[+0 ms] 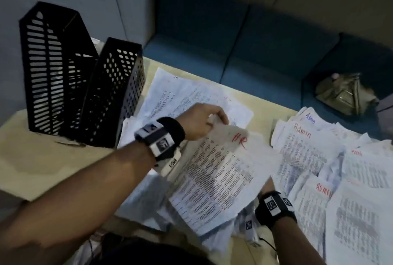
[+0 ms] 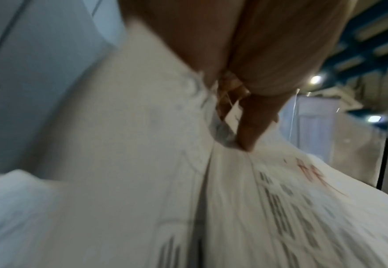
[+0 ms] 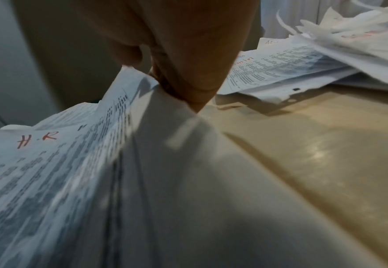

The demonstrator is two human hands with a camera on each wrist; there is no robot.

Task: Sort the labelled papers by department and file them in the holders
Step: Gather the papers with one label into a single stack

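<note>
**HR sheets held in both hands**

While we are pinching the HR sheets [image 1: 221, 171] at the top edge with our left hand [image 1: 200, 121], our right hand [image 1: 266, 186] is gripping their lower right edge, fingers mostly hidden. They are hanging over the table [image 1: 38, 158], between the two black holders [image 1: 80, 86] and the Admin pile [image 1: 331, 158].

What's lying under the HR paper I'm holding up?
Under the HR paper, held by the left hand and right hand, more crumpled printed papers lie on the table. Their labels are covered.
</note>
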